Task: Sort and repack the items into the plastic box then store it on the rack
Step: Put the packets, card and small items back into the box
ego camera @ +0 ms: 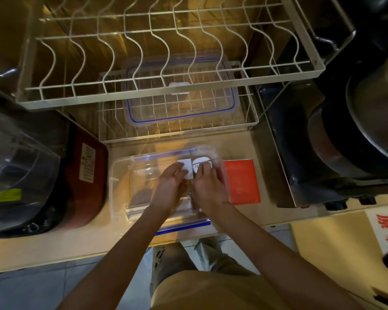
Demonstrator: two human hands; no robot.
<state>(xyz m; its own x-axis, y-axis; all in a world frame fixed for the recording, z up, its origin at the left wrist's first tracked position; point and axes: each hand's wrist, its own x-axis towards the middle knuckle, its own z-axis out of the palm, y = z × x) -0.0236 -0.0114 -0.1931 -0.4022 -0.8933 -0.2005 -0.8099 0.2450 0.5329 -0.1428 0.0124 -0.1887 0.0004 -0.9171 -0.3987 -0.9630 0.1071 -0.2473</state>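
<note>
A: Nearest first: what are the hands doing?

B: Both are down inside the clear plastic box (119, 175) on the counter (54, 245). The left hand (169, 186) has its fingers on a flat white square item (186, 167); the right hand (207, 186) is curled over a rounded white case (198, 167) just beside it. Whether either is truly pinched or only pressed into place, I cannot tell.

A: How will those two handle?

B: They look small, hard and light, probably smooth, so a pinch across the edges should suit them. The box looks stiff but thin-walled; I would lift it by both short ends, since loose items could slide.

A: And further out?

B: An orange booklet (242, 182) lies flat just right of the box, still outside it. Beyond, the lid (179, 99) with its blue seal rests on the lower wire rack (112, 128), under the upper dish rack (166, 83). It has to go on before storing.
</note>
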